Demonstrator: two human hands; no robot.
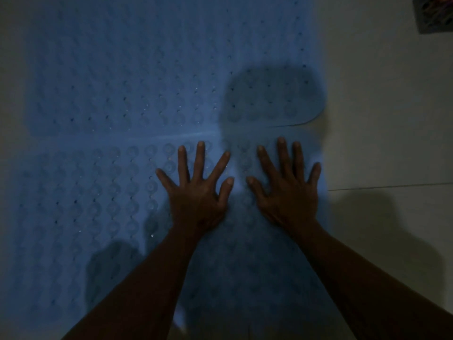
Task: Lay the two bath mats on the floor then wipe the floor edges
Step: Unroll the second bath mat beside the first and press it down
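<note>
Two blue rubber bath mats with rows of suction cups and small holes lie flat on the pale floor, end to end. The far mat (152, 69) fills the upper half of the view. The near mat (81, 192) fills the lower half, and its far edge meets the far mat along a seam just above my fingertips. My left hand (196, 190) and my right hand (286, 190) both press flat on the near mat with fingers spread, side by side, holding nothing. The light is dim.
Pale floor tiles (387, 119) run along the right of the mats, with a grout line at mid-height. A dark patterned object (434, 13) sits in the top right corner. A strip of floor (12, 94) shows at the left.
</note>
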